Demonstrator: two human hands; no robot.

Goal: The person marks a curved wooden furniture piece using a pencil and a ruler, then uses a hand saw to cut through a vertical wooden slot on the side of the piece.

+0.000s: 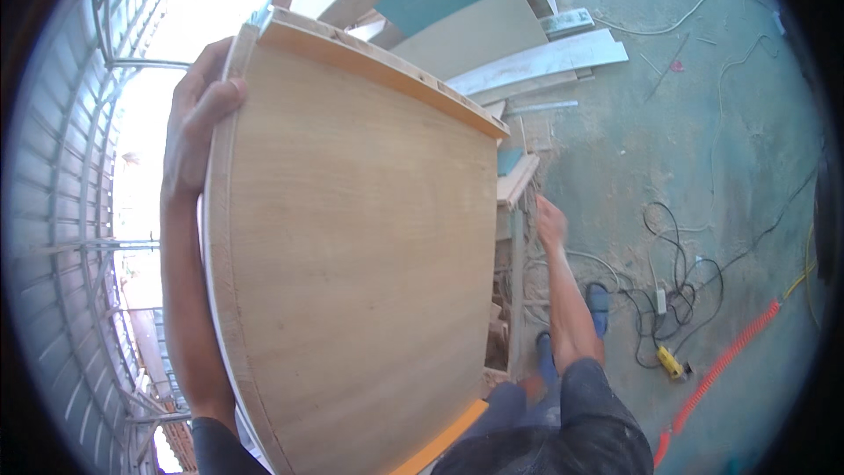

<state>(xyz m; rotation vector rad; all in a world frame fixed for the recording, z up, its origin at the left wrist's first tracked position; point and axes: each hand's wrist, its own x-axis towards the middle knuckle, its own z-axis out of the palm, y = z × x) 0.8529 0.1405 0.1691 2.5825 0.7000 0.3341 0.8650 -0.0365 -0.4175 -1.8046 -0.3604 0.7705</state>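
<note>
In the head view, a sawdust-strewn floor [633,145] is seen beyond. And here, the wooden panel [360,238] is held before the body, its upper-left edge gripped by the left hand's [189,128] fingers. Orange-faced edge strips [387,79] appear already fitted; what is left cannot be judged. The right hand [551,222] is blurred, its fingers unreadable.
</note>
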